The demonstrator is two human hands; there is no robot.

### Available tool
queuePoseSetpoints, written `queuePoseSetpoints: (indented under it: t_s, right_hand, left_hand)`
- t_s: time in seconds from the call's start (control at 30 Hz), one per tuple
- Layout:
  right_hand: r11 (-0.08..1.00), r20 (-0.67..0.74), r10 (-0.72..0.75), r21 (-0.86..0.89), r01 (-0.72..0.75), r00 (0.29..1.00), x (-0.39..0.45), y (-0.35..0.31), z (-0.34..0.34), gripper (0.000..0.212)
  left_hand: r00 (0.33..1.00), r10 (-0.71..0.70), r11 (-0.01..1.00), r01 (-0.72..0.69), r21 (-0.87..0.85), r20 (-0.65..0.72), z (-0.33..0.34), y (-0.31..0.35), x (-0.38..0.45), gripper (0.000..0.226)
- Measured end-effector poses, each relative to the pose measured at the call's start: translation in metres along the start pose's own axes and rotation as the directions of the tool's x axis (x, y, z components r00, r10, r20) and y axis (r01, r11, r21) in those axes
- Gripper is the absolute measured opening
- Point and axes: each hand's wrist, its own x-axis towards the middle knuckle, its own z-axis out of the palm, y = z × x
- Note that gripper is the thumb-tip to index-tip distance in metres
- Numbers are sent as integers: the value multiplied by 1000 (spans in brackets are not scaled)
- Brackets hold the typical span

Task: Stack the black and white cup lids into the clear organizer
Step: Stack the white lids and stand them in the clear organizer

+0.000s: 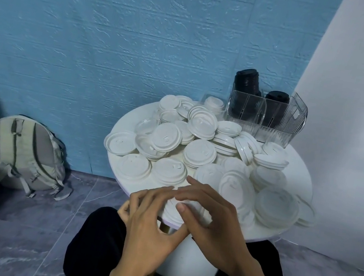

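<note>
Both grips are closed round one small stack of white lids at the near edge of the desk: left hand curled on the stack's left side, right hand over the top and right side, thumb laid across the front. How many lids are in the stack can't be told; it's mostly hidden by fingers.

Loose white lids are heaped over most of the desk, some tilted, some nested, a few overhanging the rim at right. At the far right corner the clear organizer is seen w/ two black lid stacks already standing in it, one taller than the wall. No loose black lids are seen, so black looks done and white is judged hardly begun.

Risks, as judged:
- stack held at the very edge; if nesting is uneven, lids could be squeezed out and dropped to the floor.
- organizer is well apart from the hands, behind the heap; a reach across could knock tilted lids off.
- lids near the right rim could be slid off by a wrist brush.
- thin ribbed organizer could be tipped if pressed from above.

Surface: small round white desk, glossy, on a white pedestal. Room: blue textured wall, white panel at right, grey marbled floor tiles, a pale backpack leaning at the wall, a shoe at bottom left.
</note>
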Motion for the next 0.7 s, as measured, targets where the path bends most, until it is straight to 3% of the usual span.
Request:
queuePoseSetpoints:
  t_s: [0.13,0.2,0.3,0.37,0.5,0.7]
  right_hand:
    - [980,-186,-142,-164,112,972,6,-5,-31,19]
    - [963,-232,-79,-269,15,970,9,4,-53,37]
    - [876,-152,113,-451,-171,982,7,22,-75,81]
    - [827,-73,159,-535,-173,985,6,32,-76,97]
    - [800,-10,182,-580,-154,983,10,41,-70,99]
    - [821,-81,182,-536,-197,980,16,40,-64,82]
  left_hand:
    - [1000,12,1000,-12,-16,19,0,-2,-2,54]
    - [999,20,1000,-19,-13,28,-1,-3,-3,54]
    - [999,32,999,-32,0,33,0,-4,-4,53]
    - [999,32,999,-32,0,30,0,-5,-4,54]
    - [999,28,1000,-28,-3,32,1,-5,-5,55]
    - [999,31,999,-31,-8,30,1,-5,-4,56]
